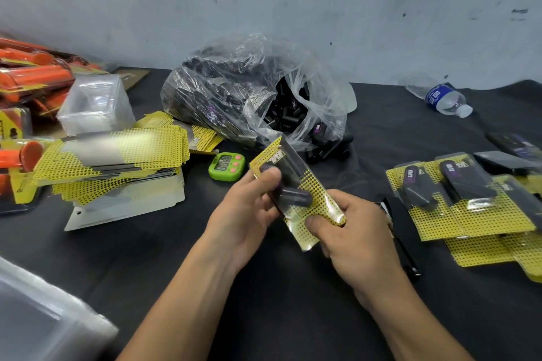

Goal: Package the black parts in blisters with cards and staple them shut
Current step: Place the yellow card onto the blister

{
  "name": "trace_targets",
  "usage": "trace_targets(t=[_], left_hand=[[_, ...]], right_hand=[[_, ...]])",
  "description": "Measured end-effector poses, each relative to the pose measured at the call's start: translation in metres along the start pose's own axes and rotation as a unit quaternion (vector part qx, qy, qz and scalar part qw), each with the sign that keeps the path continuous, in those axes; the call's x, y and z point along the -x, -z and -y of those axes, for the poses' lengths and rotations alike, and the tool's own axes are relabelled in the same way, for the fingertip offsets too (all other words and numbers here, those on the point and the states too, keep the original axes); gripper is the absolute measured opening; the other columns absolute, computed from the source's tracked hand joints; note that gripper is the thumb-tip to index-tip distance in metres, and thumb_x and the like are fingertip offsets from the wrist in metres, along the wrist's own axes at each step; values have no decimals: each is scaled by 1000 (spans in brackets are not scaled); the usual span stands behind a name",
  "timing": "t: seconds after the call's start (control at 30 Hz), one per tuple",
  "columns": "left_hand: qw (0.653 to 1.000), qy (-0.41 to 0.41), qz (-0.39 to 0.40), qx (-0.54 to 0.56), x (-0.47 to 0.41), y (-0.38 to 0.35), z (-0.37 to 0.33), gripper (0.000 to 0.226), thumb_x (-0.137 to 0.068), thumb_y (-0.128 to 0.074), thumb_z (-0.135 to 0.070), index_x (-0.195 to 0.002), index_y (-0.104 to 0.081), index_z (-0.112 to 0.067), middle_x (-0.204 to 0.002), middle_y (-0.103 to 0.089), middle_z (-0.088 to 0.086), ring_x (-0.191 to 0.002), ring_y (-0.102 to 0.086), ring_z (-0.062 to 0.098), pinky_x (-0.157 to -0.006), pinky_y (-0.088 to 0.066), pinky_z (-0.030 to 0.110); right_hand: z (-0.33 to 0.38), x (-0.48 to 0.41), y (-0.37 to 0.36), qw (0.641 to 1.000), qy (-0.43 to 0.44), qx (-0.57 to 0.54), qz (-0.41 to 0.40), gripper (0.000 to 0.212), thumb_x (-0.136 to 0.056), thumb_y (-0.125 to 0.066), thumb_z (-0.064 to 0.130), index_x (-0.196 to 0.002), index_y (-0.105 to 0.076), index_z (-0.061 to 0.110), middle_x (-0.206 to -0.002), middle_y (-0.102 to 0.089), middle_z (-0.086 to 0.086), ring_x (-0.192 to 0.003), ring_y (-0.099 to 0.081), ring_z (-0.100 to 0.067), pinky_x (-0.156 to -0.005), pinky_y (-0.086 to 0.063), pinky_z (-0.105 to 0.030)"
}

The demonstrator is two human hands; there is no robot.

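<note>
Blister pack (311, 184), card (324, 202) and black part (293, 196) inside, hangs over the bench (176, 243) in the head view, my left hand (249, 205) pinching its top and my right hand (352, 231) its bottom between fingers and thumb; finished packs (457, 202) lie right, yet the parts bag (234, 91) looks full, so I judge much remains.

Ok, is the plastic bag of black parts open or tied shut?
Open. The plastic bag gapes toward the camera, black parts show uncovered inside it, and some lie spilled on the table in front.
</note>
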State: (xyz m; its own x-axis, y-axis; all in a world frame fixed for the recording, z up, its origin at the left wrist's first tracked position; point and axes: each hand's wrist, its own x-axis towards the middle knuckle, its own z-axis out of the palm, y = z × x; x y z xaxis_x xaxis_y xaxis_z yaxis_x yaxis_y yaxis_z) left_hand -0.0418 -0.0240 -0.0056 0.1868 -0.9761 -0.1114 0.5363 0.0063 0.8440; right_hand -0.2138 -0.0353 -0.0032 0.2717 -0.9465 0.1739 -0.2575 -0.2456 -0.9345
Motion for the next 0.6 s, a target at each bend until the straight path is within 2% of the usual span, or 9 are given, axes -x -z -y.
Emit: trace_targets(t=[0.07,0.13,0.27,0.33,0.47,0.53,0.6], left_hand=[[1000,12,13,-13,-1,1,4,39,-80,-71,-18,-118,-70,-10,-111,-76,10,-97,-74,22,-89,-59,38],[1000,3,7,-20,-3,1,5,37,-77,-72,-15,-113,-70,-10,-110,-77,12,-93,-75,23,-89,-58,40],[999,-19,-38,-6,-6,5,2,48,-72,-72,-10,-119,-67,-4,-110,-75,14,-96,-72,27,-95,-54,47],[998,-23,-51,-7,-6,6,2,49,-73,-73,-7,-122,-65,-2,-112,-75,16,-97,-73,27,-92,-56,44],[998,11,-42,-43,-7,4,6,22,-93,-68,-9,-114,-68,-10,-110,-78,12,-97,-77,26,-77,-64,37],[996,44,-26,-69,-7,2,7,21,-99,-64,-13,-119,-66,-8,-111,-78,14,-102,-76,30,-82,-65,43],[995,51,-27,-83,-7,2,8,17,-100,-62,-10,-116,-66,-8,-109,-78,15,-100,-77,31,-82,-65,44]], right_hand=[[0,1,-4,998,-24,-53,18,31,-86,-73,0,-94,-76,29,-60,-65,4,-47,-49,-7,-48,-39,-22],[-1,0,-7,994,-63,-83,27,30,-86,-72,-1,-99,-75,26,-67,-69,-6,-48,-50,-12,-49,-41,-30],[-7,-4,-7,988,-131,-61,48,6,-93,-70,13,-91,-73,18,-68,-73,-9,-54,-58,-14,-58,-42,-36],[-8,-4,-8,988,-142,-50,33,8,-97,-66,13,-92,-71,17,-64,-73,-11,-50,-55,-12,-59,-42,-36],[-5,-2,-10,986,-139,-91,-14,22,-96,-65,1,-106,-68,21,-67,-73,-14,-49,-59,-13,-48,-45,-26],[-5,-2,-10,986,-132,-96,-31,29,-95,-65,-2,-112,-66,22,-71,-75,-11,-53,-64,-15,-48,-47,-24],[-4,-3,-9,988,-132,-76,-23,35,-95,-66,0,-119,-64,26,-70,-75,-7,-54,-66,-13,-50,-50,-22]])
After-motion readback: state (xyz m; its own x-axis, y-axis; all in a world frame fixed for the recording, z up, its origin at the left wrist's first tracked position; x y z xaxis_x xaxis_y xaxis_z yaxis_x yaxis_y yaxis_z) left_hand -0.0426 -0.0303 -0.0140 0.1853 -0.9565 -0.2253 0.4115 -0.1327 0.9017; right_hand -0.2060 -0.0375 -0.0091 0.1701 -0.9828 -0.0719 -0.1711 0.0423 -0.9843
